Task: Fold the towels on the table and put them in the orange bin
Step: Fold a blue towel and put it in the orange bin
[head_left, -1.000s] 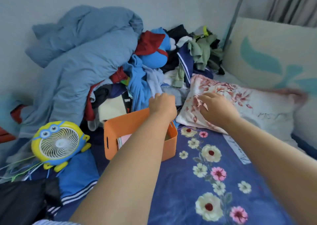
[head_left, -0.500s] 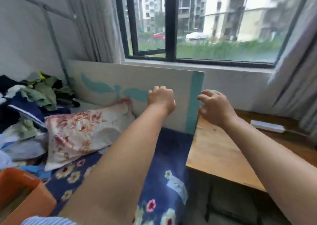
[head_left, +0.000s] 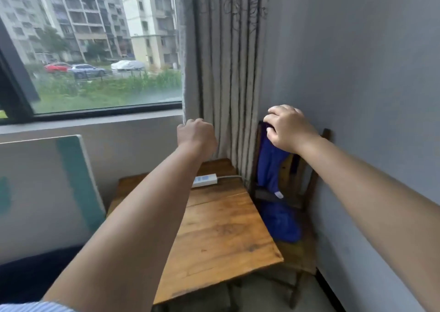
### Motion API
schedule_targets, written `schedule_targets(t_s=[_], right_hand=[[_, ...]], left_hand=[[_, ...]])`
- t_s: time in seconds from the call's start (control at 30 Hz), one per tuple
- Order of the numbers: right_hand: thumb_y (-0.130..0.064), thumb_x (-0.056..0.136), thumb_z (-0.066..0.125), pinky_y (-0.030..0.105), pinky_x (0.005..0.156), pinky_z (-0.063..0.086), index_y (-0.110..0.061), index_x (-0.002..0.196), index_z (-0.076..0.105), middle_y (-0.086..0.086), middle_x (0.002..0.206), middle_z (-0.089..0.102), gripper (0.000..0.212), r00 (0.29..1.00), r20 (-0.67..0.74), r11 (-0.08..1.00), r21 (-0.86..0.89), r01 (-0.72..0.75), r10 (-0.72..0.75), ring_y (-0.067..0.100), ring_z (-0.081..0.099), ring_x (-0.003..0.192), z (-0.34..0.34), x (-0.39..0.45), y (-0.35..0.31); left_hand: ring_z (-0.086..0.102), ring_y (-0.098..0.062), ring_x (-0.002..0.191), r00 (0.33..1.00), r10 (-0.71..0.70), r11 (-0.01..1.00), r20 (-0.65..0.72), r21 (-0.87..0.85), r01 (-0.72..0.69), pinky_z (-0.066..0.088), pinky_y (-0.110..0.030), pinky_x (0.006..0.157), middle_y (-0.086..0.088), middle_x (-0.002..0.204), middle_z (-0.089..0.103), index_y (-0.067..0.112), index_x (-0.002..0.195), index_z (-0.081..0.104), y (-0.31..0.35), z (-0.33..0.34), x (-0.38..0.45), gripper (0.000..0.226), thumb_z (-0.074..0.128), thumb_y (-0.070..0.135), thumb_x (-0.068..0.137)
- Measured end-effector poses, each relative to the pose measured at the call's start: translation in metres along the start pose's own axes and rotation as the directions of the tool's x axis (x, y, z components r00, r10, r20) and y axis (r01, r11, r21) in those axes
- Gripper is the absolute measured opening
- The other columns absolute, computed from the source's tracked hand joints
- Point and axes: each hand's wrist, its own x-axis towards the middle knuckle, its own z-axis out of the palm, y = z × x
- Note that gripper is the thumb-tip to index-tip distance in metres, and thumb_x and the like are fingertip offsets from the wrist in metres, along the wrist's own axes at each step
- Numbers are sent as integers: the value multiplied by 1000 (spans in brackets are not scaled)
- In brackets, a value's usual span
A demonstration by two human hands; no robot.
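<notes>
Towel: blue towel hung over the back of a wooden chair, its lower part lying on the seat; top edge hidden under the right hand.
Right hand: right hand sat at the towel's top; fingers curled over it, grip on the cloth itself not clearly visible.
Left hand: left hand was raised in a fist, holding nothing, above the tabletop.
Tabletop: carried a white power strip, partly covered by the left forearm.
Orange bin: out of frame.
</notes>
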Motion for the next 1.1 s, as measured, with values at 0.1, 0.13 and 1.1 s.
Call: schedule_targets(t_s=[0.1, 0.13, 1.1], right_hand=[[-12, 88, 45, 32, 95, 29, -2, 111, 60, 12, 126, 52, 29, 998, 15, 998, -18, -64, 64, 28, 41, 120, 14, 18, 61], [-12, 88, 45, 31, 94, 29, -2, 110, 60, 12, 125, 52, 29, 996, 20, 996, -16, -85, 85, 28, 41, 120, 19, 24, 80], [-20, 89, 49, 30, 75, 48, -8, 101, 67, 10, 100, 68, 25, 869, 336, 924, -14, -382, 364, 25, 60, 96, 300, 183, 369]], left_hand=[[47, -30, 113, 1000, 28, 999, 0, -20, -28, 37, -36, 89, -12, 116, 56, 11, 105, 64, 42, 17, 43, 29, 44, 11, 84], [47, -30, 113, 999, 36, 999, -1, -20, -36, 38, -35, 88, -11, 116, 56, 11, 105, 64, 55, 23, 59, 29, 45, 11, 84], [56, -26, 102, 945, 78, 890, 316, -450, 77, 43, -31, 74, -11, 113, 61, 5, 112, 57, 245, 282, 395, 32, 42, 27, 95]])
